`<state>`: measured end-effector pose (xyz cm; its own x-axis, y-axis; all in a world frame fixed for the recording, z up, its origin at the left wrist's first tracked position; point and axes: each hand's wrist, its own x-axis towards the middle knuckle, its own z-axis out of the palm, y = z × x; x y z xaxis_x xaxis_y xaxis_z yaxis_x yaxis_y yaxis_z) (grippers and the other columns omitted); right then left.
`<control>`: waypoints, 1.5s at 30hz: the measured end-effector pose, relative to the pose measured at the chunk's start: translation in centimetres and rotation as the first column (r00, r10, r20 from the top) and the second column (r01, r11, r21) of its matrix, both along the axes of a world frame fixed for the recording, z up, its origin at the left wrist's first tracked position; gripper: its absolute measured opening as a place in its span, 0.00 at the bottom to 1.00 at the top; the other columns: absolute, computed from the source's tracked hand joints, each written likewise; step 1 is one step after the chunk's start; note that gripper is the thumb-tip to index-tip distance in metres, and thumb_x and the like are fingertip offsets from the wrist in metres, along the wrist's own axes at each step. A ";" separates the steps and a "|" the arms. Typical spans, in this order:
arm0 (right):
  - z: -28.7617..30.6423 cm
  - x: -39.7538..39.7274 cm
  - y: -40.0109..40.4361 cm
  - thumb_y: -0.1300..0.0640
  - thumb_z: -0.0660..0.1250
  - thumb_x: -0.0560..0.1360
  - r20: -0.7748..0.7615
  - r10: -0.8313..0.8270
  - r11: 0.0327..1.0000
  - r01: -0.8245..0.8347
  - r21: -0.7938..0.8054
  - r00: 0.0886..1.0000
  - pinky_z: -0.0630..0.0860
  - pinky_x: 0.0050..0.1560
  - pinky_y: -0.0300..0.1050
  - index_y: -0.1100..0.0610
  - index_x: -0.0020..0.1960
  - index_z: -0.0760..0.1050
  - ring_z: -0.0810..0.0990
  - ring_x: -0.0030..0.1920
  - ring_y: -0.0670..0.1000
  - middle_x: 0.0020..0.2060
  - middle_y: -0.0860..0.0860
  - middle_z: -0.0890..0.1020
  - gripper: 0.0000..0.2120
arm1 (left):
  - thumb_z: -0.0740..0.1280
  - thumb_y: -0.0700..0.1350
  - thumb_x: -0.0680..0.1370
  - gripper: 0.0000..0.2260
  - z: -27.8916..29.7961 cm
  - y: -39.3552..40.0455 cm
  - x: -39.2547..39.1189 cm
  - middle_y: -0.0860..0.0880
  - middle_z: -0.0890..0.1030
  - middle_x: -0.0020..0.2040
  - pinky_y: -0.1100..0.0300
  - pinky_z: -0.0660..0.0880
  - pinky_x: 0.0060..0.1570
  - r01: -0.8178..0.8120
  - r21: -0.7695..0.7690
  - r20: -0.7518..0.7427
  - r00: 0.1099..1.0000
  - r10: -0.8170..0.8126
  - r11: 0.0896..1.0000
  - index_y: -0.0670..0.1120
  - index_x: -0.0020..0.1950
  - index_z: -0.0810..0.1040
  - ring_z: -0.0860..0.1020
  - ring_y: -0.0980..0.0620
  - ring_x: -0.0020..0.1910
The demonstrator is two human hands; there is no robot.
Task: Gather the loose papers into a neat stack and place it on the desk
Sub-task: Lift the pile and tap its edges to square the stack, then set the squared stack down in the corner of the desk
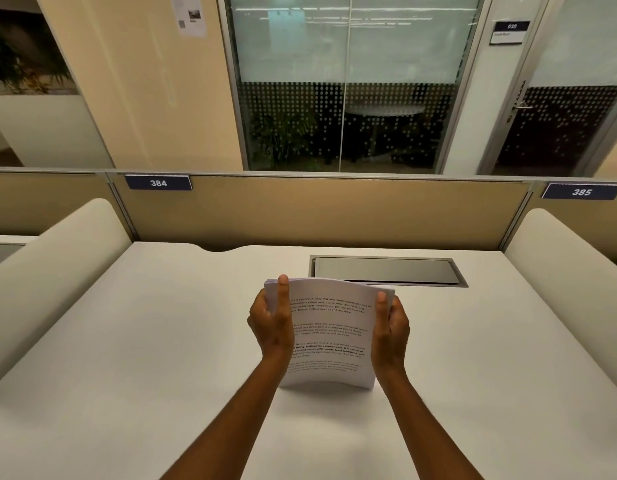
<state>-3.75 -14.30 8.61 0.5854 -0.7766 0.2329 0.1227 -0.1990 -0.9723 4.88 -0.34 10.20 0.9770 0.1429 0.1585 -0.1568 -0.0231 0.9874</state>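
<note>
Both hands' grip on paper stack [329, 336], left hand [270, 323], right hand [391, 329], cable tray [386, 270] behind

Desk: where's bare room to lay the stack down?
Bare desk lies left of the left hand, toward the padded divider, and right of the right hand. Only obstruction: the cable hatch behind the paper stack, which both hands hold upright.

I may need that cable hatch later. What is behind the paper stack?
Behind the paper stack, the desk holds a grey cable hatch; the stack's top edge covers part of its near rim.
</note>
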 end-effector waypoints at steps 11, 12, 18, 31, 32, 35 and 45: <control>2.7 1.1 1.0 0.40 0.48 0.77 -0.052 -0.289 0.956 0.291 0.029 0.956 0.73 0.30 0.39 0.53 0.36 0.70 0.79 0.33 0.50 0.31 0.51 0.78 0.22 | 0.57 0.66 0.74 0.18 1.0 -0.7 -0.1 0.52 0.81 0.37 0.64 0.74 0.33 -0.040 0.022 -0.035 0.999 0.041 0.999 0.53 0.41 0.75 0.81 0.51 0.37; 2.8 1.2 1.0 0.41 0.48 0.77 -0.054 -0.290 0.956 0.292 0.023 0.955 0.73 0.30 0.40 0.53 0.36 0.69 0.79 0.33 0.51 0.31 0.52 0.78 0.22 | 0.57 0.65 0.74 0.17 1.1 -0.7 -0.1 0.52 0.81 0.37 0.64 0.74 0.33 -0.039 0.022 -0.032 0.999 0.039 0.999 0.53 0.41 0.75 0.81 0.51 0.37; 3.0 1.2 0.9 0.41 0.46 0.77 -0.043 -0.286 0.958 0.286 -0.009 0.957 0.73 0.30 0.39 0.52 0.36 0.70 0.80 0.34 0.51 0.31 0.51 0.78 0.22 | 0.56 0.67 0.75 0.18 0.9 -0.5 -0.3 0.53 0.81 0.38 0.67 0.74 0.31 0.011 0.008 -0.010 1.000 -0.011 1.000 0.54 0.42 0.75 0.81 0.52 0.36; -3.9 -2.1 1.7 0.48 0.57 0.74 -0.133 0.059 0.997 -0.065 -0.042 0.989 0.78 0.33 0.31 0.49 0.58 0.64 0.81 0.45 0.47 0.49 0.40 0.77 0.14 | 0.64 0.43 0.80 0.12 -5.4 2.0 -2.5 0.59 0.78 0.52 0.69 0.78 0.32 0.274 0.100 -0.039 0.962 -0.271 0.957 0.53 0.61 0.66 0.82 0.54 0.46; -4.6 -2.3 1.6 0.49 0.57 0.74 -0.164 0.075 0.996 -0.083 -0.042 0.984 0.78 0.33 0.31 0.48 0.57 0.64 0.81 0.46 0.47 0.49 0.40 0.77 0.13 | 0.63 0.41 0.81 0.12 -6.0 2.1 -2.6 0.59 0.77 0.52 0.70 0.78 0.33 0.286 0.105 -0.046 0.958 -0.283 0.952 0.53 0.61 0.65 0.82 0.54 0.46; -6.4 -2.8 1.1 0.54 0.57 0.78 -0.256 0.104 0.991 -0.121 -0.050 0.961 0.77 0.33 0.29 0.47 0.56 0.64 0.80 0.47 0.46 0.48 0.40 0.76 0.07 | 0.58 0.37 0.82 0.11 -7.4 2.6 -2.7 0.59 0.77 0.52 0.71 0.78 0.34 0.307 0.159 -0.068 0.951 -0.300 0.938 0.52 0.60 0.65 0.81 0.55 0.47; -7.6 -2.9 -0.7 0.58 0.60 0.81 -0.401 0.079 0.994 -0.105 -0.043 0.913 0.73 0.36 0.27 0.49 0.53 0.71 0.79 0.45 0.43 0.46 0.44 0.78 0.05 | 0.61 0.35 0.81 0.07 -9.9 4.0 -1.8 0.50 0.81 0.45 0.65 0.80 0.42 0.261 0.326 -0.133 0.964 -0.229 0.909 0.44 0.48 0.77 0.81 0.51 0.45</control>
<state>-6.63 -15.02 1.00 0.7075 -0.7066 0.0115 -0.2513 -0.2667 -0.9305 3.10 3.62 0.29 0.9867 -0.1491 0.0648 -0.1114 -0.3297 0.9375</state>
